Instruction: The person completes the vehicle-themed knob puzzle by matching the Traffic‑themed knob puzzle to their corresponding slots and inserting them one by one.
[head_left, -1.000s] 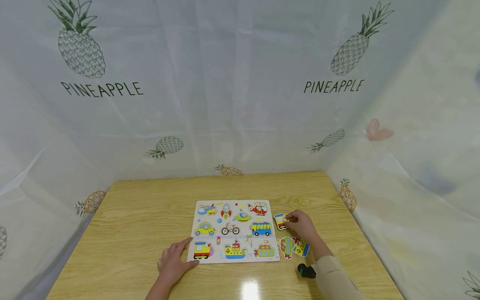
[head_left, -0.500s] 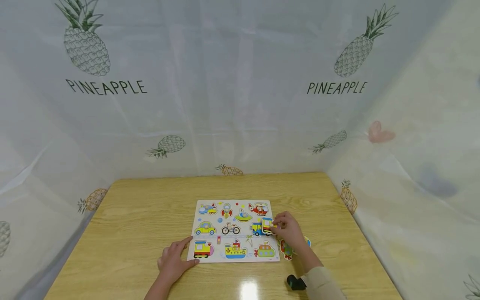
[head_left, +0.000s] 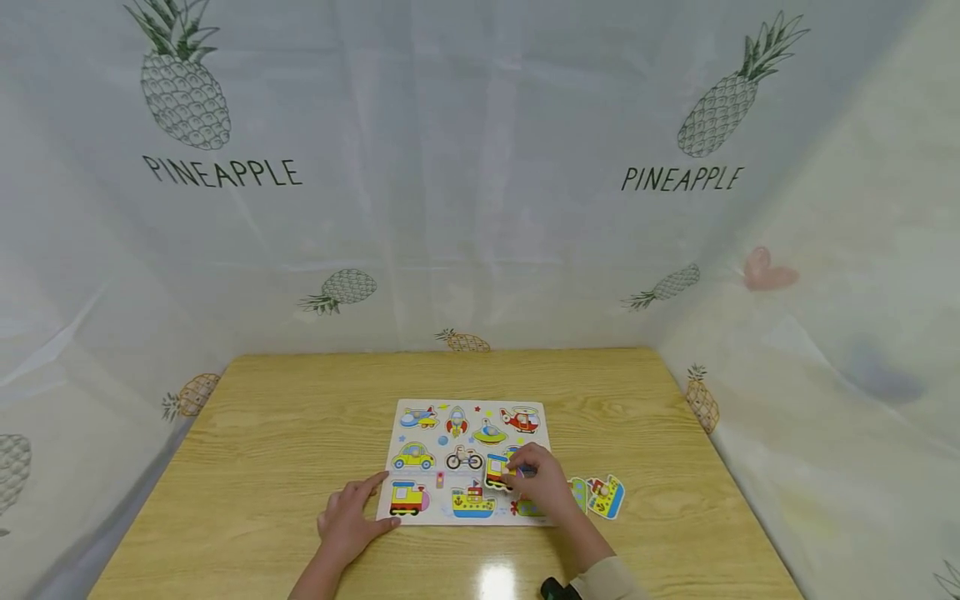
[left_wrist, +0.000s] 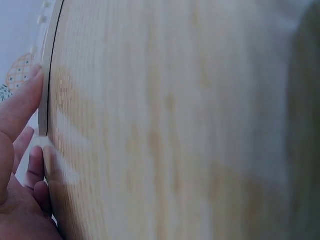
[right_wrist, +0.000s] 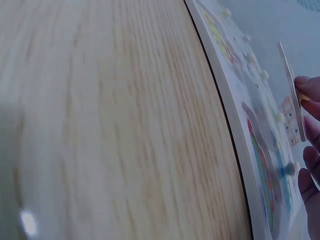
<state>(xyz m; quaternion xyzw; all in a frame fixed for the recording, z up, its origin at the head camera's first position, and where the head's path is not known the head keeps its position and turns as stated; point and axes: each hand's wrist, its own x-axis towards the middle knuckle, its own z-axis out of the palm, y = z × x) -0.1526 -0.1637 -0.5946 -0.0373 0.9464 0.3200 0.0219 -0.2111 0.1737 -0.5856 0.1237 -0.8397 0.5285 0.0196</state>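
Note:
My right hand (head_left: 546,485) pinches the train puzzle piece (head_left: 497,472) by its small knob, above the middle right of the wooden puzzle board (head_left: 442,520). In the right wrist view the piece (right_wrist: 292,92) is edge-on and raised clear of the board, between thumb and finger. My left hand (head_left: 348,518) rests at the board's lower left, with spread thumb and fingers touching its edge. The left wrist view shows the thumb (left_wrist: 25,102) straight against the board's side. Part of the bus and submarine pictures is hidden by my right hand.
Right of the board lie a ship piece (head_left: 606,497) and a submarine piece (head_left: 579,492), the latter partly covered by my right arm. A wooden table (head_left: 300,417) carries everything. Pineapple-print cloth (head_left: 420,208) hangs at the back and sides.
My right hand has lifted the train piece from the table right of the board and carried it left over the board. My left hand stays at the board's edge.

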